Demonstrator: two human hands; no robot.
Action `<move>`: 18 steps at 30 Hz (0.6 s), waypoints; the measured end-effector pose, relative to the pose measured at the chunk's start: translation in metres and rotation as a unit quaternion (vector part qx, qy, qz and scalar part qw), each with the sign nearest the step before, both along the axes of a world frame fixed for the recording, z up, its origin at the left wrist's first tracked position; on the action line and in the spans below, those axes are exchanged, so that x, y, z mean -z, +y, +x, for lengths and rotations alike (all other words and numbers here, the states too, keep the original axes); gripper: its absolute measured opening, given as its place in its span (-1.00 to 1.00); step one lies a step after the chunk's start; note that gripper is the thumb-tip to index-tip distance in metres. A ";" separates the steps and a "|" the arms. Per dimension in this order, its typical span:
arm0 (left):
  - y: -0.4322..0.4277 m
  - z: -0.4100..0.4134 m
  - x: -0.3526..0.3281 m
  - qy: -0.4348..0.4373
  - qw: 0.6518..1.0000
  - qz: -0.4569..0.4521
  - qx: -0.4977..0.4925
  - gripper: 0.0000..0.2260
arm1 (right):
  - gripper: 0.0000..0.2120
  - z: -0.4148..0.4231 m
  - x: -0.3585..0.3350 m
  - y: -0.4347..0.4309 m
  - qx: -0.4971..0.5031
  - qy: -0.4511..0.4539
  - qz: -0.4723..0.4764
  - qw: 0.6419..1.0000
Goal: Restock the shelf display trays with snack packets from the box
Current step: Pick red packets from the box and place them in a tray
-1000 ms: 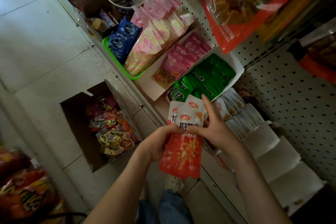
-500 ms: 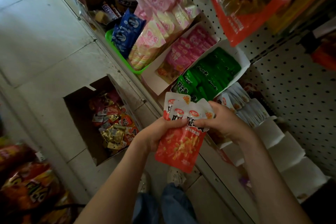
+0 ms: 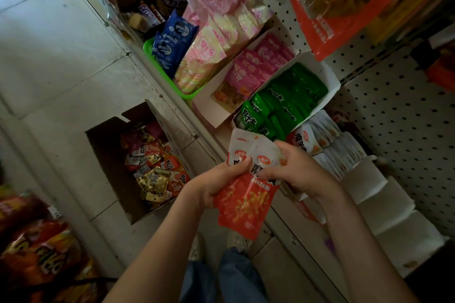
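Red-and-white foil snack packets, a small fanned bunch, exact count unclear, are held in both hands over the front edge of the shelf, just in front of the white cardboard tray packed with green foil packets. The left hand grips the bunch from the left side, fingers curled over it. The right hand pinches the white top ends, fingers curled in. Neither hand has anything else in it. Looks like sorting or squaring the bunch before placing, so this handful is not yet in a tray. Done so far, judging by the shelf: the green tray looks full, and the neighbouring white cardboard tray of pink foil packets looks well stocked. A row of matching white-topped packets stands just beside the right hand and is the likely target. The stepped white card sections further along the shelf show mostly bare card, and whether they need stock cannot be told. Left to do: the brown cardboard box on the floor holds a good heap of mixed loose packets, so plenty remains. Roughly mid-task, maybe less.
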State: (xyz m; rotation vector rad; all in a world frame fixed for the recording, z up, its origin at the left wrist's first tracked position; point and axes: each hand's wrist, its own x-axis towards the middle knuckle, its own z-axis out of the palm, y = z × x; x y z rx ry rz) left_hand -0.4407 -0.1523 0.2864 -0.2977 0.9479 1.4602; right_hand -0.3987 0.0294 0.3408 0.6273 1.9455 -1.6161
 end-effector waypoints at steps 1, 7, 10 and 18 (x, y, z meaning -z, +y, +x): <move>0.001 -0.001 0.001 0.002 1.000 0.002 -0.015 -0.37 | -0.62 -0.001 -0.003 0.002 0.012 0.008 0.019 1.000; 0.004 -0.020 0.001 0.064 0.987 -0.038 -0.143 -0.77 | -0.67 0.002 -0.012 0.050 0.173 0.053 0.202 0.963; 0.014 -0.027 0.001 0.098 0.983 -0.063 -0.140 -0.77 | -0.74 0.005 -0.004 0.063 0.176 0.066 0.292 0.938; 0.044 -0.027 -0.003 0.168 0.975 -0.067 -0.127 -0.82 | -0.80 0.010 0.021 0.036 0.109 0.102 0.391 0.908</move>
